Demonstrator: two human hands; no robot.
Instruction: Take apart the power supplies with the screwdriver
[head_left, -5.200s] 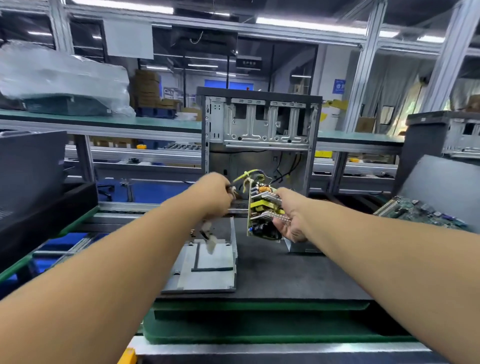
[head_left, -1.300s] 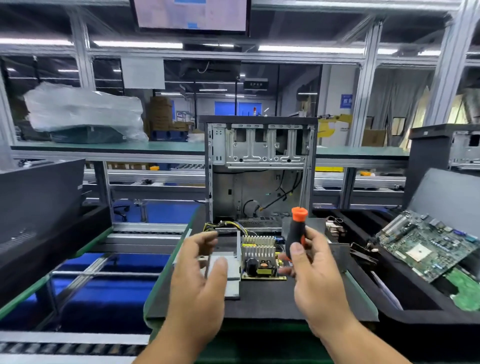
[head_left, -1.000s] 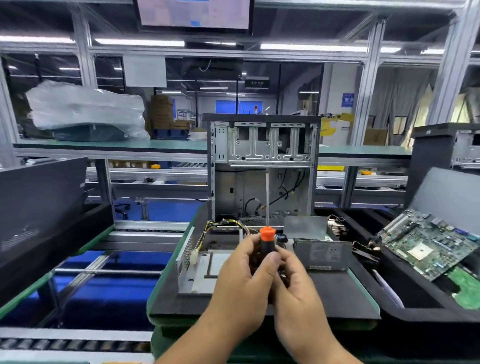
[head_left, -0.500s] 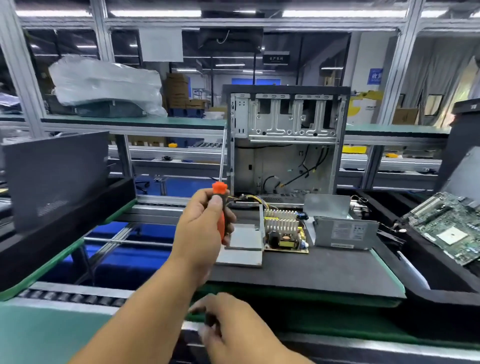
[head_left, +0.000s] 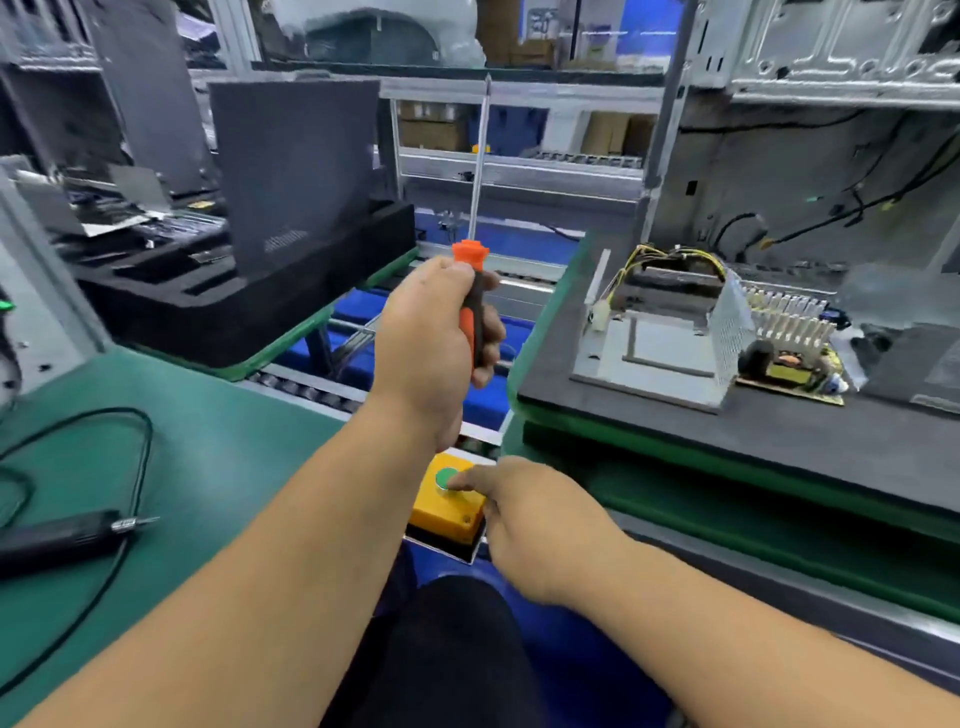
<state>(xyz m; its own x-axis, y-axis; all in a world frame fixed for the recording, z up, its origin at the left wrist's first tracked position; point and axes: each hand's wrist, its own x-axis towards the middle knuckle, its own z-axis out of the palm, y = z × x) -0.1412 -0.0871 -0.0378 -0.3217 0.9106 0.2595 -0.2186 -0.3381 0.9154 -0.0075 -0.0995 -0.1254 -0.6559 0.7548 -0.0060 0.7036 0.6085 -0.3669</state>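
My left hand (head_left: 431, 348) grips the orange-and-black screwdriver (head_left: 469, 255) by its handle, with the long shaft pointing straight up, left of the work pallet. My right hand (head_left: 535, 514) reaches down, and its index fingertip presses the green button (head_left: 444, 478) on a yellow box (head_left: 447, 517) at the bench edge. On the dark pallet (head_left: 779, 431) lies the opened grey power supply case (head_left: 649, 348) with yellow wires. Beside it, on the right, the circuit board (head_left: 789, 364) with its finned heat sinks lies apart from the case.
An open computer chassis (head_left: 831, 156) stands behind the pallet. To the left, a black foam tray (head_left: 234, 312) holds an upright dark panel (head_left: 291, 171). A corded electric screwdriver (head_left: 57, 535) lies on the green bench at the near left. Conveyor rails run between the pallets.
The screwdriver has passed from my right hand to my left. My right hand has dropped to the yellow box and now presses its green button. My view has swung left and down.
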